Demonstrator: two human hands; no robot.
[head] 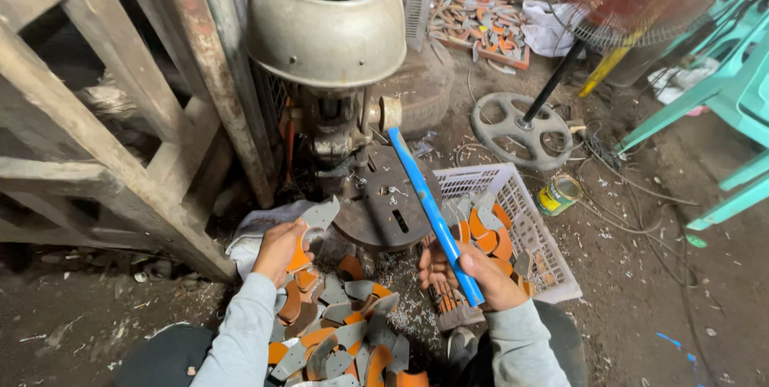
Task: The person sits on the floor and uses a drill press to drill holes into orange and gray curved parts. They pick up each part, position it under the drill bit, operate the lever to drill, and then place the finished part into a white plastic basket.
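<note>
White basket [553,271] w/ orange-grey blades [481,223]; right hand [473,275] adjacent.

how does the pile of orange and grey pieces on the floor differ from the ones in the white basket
The floor pile lies loose and spread on the ground between the person's arms; the basket pieces sit held inside the white basket. The floor pile is under the left hand, which holds one piece from it; the basket pieces lie behind the right hand, which grips a blue lever. Both are flat curved orange and grey cut-outs.
</note>
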